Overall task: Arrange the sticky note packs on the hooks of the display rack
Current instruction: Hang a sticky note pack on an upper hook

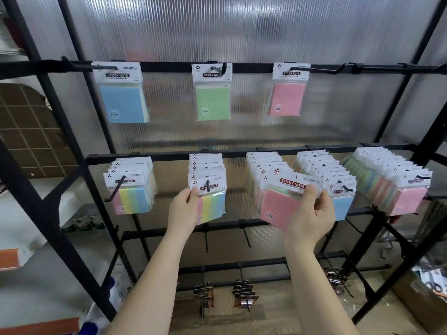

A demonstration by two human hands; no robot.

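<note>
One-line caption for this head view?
Right hand holds a pink sticky note pack at the middle rail while left hand grips a striped pack.

body: 2 bare forearms – no sleeves | left grip (183, 209) – no rings | right grip (312, 213) – likewise

black display rack (154, 154) before a ribbed translucent panel (242, 32); top row at twelve o'clock: blue pack (122, 102), green pack (212, 100), pink pack (286, 99); pink pack in hand (280, 206) with red label; rainbow-striped packs (210, 206) at nine o'clock, white headers
</note>
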